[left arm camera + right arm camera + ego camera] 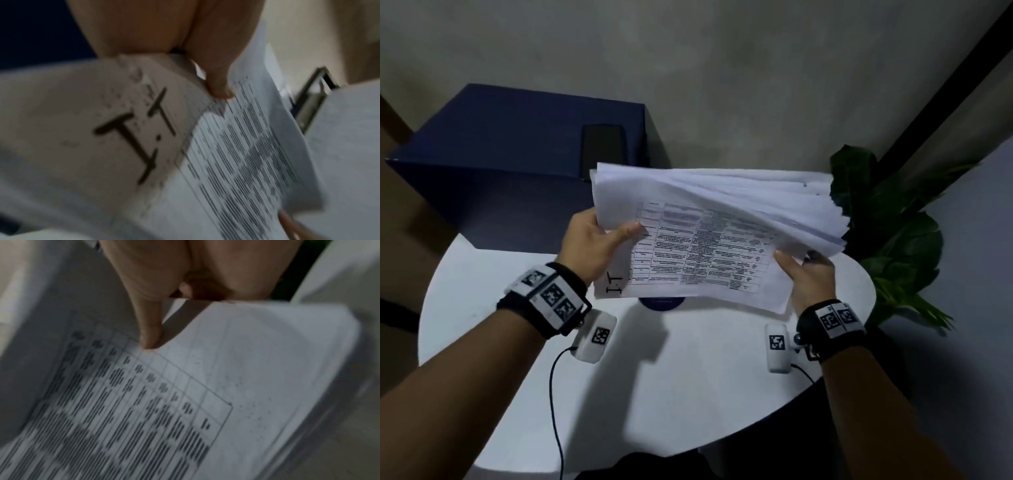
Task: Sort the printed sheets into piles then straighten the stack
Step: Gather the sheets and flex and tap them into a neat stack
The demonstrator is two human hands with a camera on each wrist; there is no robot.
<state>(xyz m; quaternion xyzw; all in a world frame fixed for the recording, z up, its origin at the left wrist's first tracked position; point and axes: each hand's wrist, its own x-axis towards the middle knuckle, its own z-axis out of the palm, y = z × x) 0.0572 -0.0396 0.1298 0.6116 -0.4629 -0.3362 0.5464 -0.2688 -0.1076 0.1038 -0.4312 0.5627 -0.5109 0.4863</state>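
Note:
A thick stack of printed sheets [709, 233] is held in the air above the round white table [654, 377]. Its top sheet carries a printed table [144, 402] and a large hand-written mark [139, 134] near the left edge. My left hand [599, 240] grips the stack's left edge, thumb [218, 78] on top and fingers underneath. My right hand [804, 274] grips the near right corner, thumb [150, 331] lying on the top sheet. The far right edges of the sheets fan out unevenly. Both wrist views are blurred.
A dark blue box [517, 144] with a black phone [604, 150] on it stands behind the table at the left. A leafy plant [893, 233] stands at the right. A dark blue round object [661, 303] peeks out under the stack. Cables trail from both wrist cameras.

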